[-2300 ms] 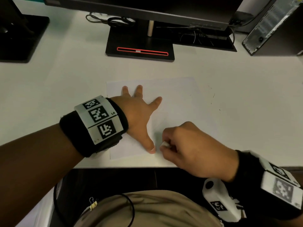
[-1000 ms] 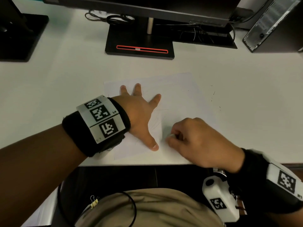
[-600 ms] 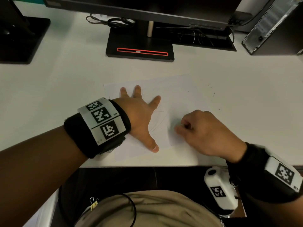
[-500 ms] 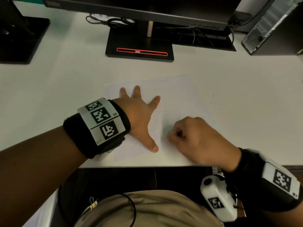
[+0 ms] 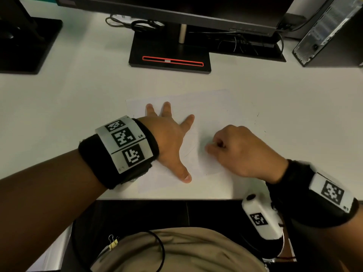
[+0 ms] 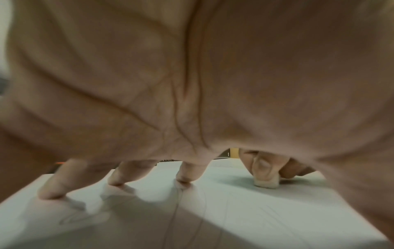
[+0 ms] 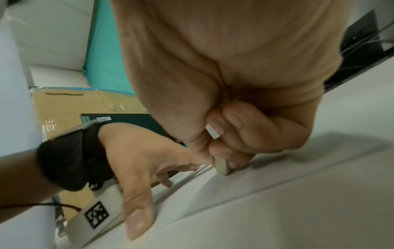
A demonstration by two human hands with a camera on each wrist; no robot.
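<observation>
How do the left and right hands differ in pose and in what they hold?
The left hand lies spread with straight fingers; the right hand is curled. The left hand holds nothing and presses the sheet of paper; the right hand pinches a white eraser onto it. Both work on that sheet.

White paper (image 5: 212, 107), white desk (image 5: 78, 99), off-white eraser (image 6: 266, 182), black monitor base (image 5: 157, 52) with red-outlined stripe.

The head view looks steeply down from the near edge onto the surface (image 5: 68, 107). Both wrist views sit low, very close, and share its paper (image 5: 212, 108).
</observation>
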